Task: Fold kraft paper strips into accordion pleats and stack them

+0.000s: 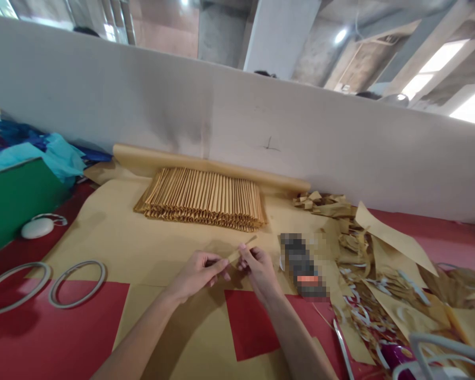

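Observation:
A small strip of brown paper (pixel 235 256) is pinched between my two hands, above the sheet of brown kraft paper (pixel 158 253) on the table. My left hand (pixel 202 272) grips its left end with thumb and fingers. At the other end, my right hand (pixel 259 266) holds it, and a thin tip sticks out past the thumb. Just beyond my hands sits a wide stack of pleated brown paper (pixel 206 198), its folds standing close together. Parts of the strip are hidden by my fingers.
A paper roll (pixel 209 166) lies along the white partition (pixel 221 116). Two pale rings (pixel 77 285) lie at left near a white round case (pixel 37 228) and a green board (pixel 19 200). Paper scraps (pixel 356 243), a blurred-out dark object (pixel 303 266) and scissors (pixel 342 345) are at right.

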The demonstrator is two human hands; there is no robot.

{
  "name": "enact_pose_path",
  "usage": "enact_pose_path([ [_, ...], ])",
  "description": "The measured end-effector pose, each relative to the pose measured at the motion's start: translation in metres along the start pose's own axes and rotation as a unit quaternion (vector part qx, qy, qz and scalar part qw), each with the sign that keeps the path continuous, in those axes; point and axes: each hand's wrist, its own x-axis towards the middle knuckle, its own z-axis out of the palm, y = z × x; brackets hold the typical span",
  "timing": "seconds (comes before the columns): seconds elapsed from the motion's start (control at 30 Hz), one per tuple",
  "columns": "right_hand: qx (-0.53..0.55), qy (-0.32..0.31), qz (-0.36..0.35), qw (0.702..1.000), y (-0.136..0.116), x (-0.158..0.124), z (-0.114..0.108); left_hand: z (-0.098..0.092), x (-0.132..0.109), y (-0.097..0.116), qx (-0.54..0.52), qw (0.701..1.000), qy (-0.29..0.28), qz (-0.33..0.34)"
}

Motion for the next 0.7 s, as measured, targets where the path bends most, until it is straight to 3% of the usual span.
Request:
enact_pose_path([
  [0.37, -0.035, 0.082, -0.086, 0.992, -0.004, 0.005, -0.006, -0.011, -0.002, 0.002, -0.033, 0.997, -0.030, -0.064],
  [0.7, -0.026, 0.105, -0.094, 0.990, -0.009, 0.006, -0.007, -0.015, -0.002, 0.002, -0.043, 0.996, -0.032, -0.069],
])
